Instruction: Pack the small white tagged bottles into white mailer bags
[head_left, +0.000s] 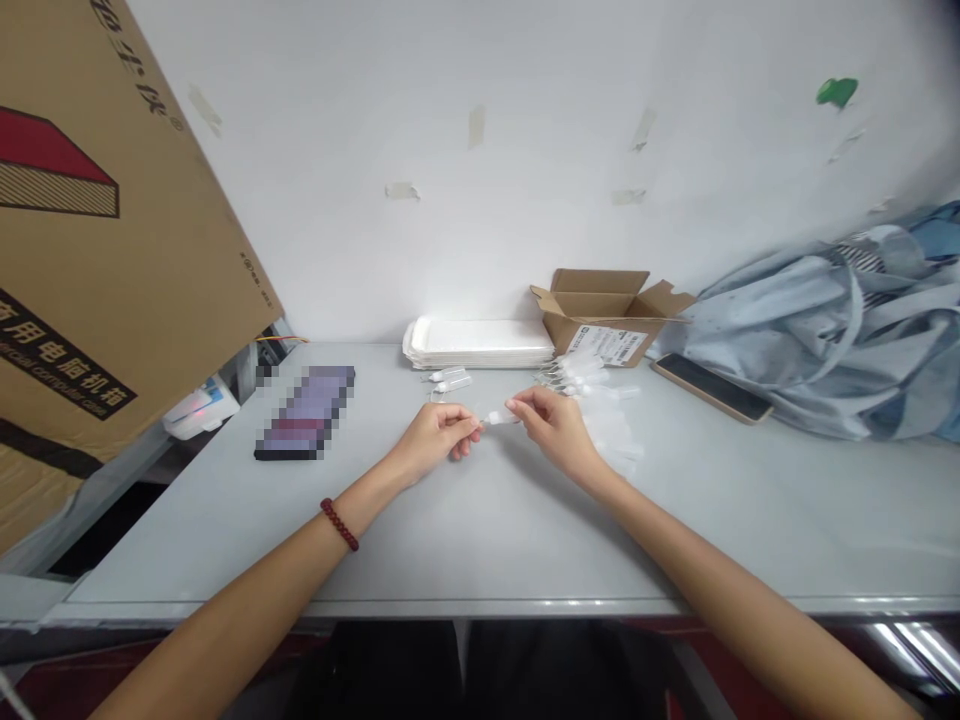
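Both my hands meet over the middle of the grey table (480, 540). My left hand (435, 440) and my right hand (551, 425) pinch the two ends of a small clear plastic piece (496, 417) held between their fingertips. A red bead bracelet (339, 524) circles my left wrist. Just beyond my right hand lies a heap of similar small clear pieces (581, 375), and two or three more (448, 380) lie apart behind my left hand.
A stack of white trays (480, 343) and an open cardboard box (609, 315) stand by the wall. A phone (711, 387) and blue clothing (840, 330) lie right. A dark blurred device (306, 412) lies left, beside a big tilted carton (97, 250).
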